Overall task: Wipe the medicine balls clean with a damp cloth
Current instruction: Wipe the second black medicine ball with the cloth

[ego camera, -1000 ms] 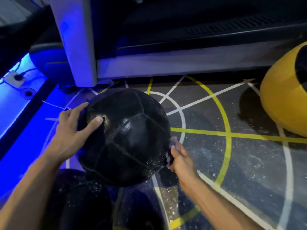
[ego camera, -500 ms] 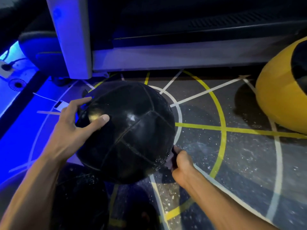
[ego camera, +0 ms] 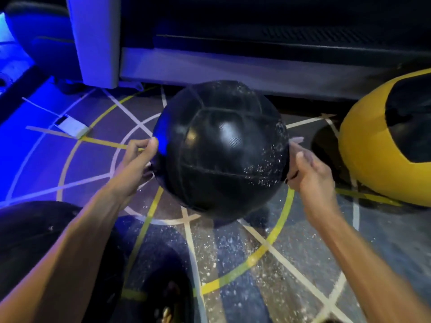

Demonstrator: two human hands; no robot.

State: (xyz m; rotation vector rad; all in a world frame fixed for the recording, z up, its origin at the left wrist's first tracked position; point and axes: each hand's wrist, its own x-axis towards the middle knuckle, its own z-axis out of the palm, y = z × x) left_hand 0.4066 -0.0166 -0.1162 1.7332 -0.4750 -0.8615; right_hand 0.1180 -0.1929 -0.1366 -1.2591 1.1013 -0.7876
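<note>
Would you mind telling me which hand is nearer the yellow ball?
The right hand: it's on the black ball's right side, facing the yellow ball; the left hand is on the far side.

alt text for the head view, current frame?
Two bare hands hold a black medicine ball above a line-marked gym floor: left hand on its left side, right hand on its right. A yellow ball sits right.

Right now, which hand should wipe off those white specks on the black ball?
Probably the right hand. It presses the cloth against the black ball, right beside the white specks on its right side. The left hand holds the ball's far side, seemingly without a cloth.
</note>
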